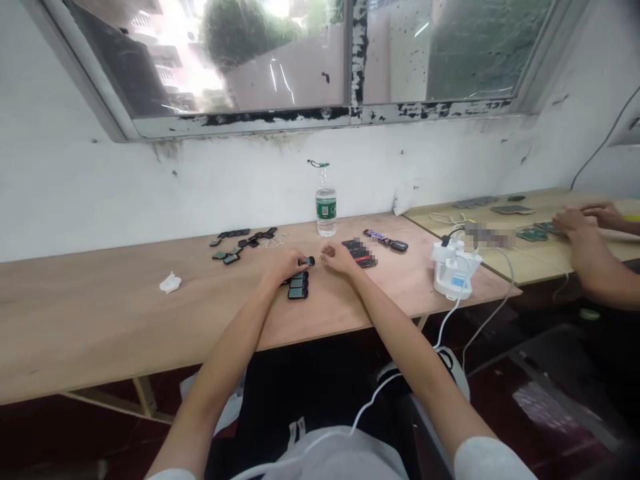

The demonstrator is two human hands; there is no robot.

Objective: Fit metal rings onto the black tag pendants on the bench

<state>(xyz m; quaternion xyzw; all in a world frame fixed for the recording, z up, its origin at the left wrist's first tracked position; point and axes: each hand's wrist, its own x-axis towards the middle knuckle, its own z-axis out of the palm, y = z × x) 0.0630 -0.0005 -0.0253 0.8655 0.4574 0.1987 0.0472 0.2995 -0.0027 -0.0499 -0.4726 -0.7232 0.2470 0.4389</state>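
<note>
My left hand (289, 265) is closed on a small black device with a grey screen (309, 261), held just above the table. Right below it, several similar black devices (298, 287) lie in a short column. A little to the right, my right hand (340, 259) has its fingertips pinched together, close to the held device but apart from it. A tiny yellowish speck shows at those fingertips, too small to name. Beside my right hand lies a row of dark flat pieces with red edges (361, 253), partly blurred out.
More black devices (233, 255) and small light bits (275, 241) lie back left. White crumpled tissue (171, 283) is further left. Behind my hands stands a water bottle (327, 210). To the right are a snack bar (377, 237), a white power strip (453, 273) with cables, and a co-worker's hands (583, 219).
</note>
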